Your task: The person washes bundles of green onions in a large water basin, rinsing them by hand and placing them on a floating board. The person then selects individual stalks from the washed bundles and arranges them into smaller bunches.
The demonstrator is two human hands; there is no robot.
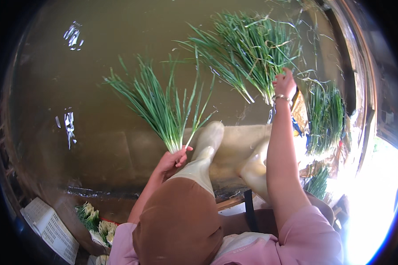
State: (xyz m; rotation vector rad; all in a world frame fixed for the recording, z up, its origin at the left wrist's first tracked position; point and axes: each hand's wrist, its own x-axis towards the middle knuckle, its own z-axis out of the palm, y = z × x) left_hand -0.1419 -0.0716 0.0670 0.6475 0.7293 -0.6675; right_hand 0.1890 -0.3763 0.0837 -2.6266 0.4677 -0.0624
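Observation:
My left hand (174,161) grips the pale lower ends of a fanned bunch of green onions (159,106). One stalk stands a little apart from the rest, near the thumb and fingertips. My right hand (285,85), with a bracelet at the wrist, reaches out to the right edge of a larger pile of green onions (252,49). Its fingers are loosely bent and apart, and I see nothing held in them. Some yellowed, withered leaves lie among that pile. A few loose stalks (233,78) spread from its left side.
Murky water (86,99) spreads before me, with pale rubber boots (209,139) at a submerged ledge. More green onions (325,116) lie to the right by a wooden edge (368,139). At lower left are a white plastic basket (54,232) and bundled green onions (106,230).

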